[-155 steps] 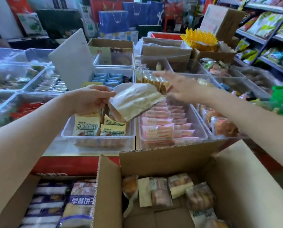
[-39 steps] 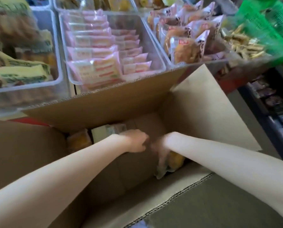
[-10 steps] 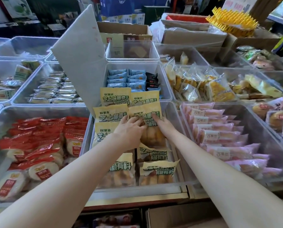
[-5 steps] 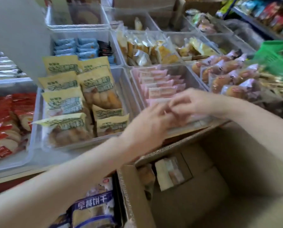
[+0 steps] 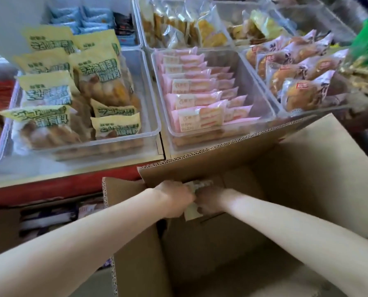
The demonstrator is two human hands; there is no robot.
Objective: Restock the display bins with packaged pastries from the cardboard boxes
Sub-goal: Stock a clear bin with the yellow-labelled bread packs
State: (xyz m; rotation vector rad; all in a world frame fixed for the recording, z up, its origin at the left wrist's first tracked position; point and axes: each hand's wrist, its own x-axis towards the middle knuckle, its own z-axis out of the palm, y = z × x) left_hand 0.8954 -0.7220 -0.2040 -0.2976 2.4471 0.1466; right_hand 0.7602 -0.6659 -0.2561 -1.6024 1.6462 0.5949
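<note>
Your left hand (image 5: 174, 199) and right hand (image 5: 209, 202) reached together into the open cardboard box (image 5: 285, 189), both curled around a packaged pastry (image 5: 200, 185) near its far wall, below the clear display bins (image 5: 262, 99).

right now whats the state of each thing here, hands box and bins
left hand: inside the box, gripping a packet
right hand: inside the box, gripping the same packet
packet: held between both hands, mostly hidden
cardboard box: open, flaps up
yellow pastry bin: nearly full
pink pastry bin: rows at left, gap at right
</note>
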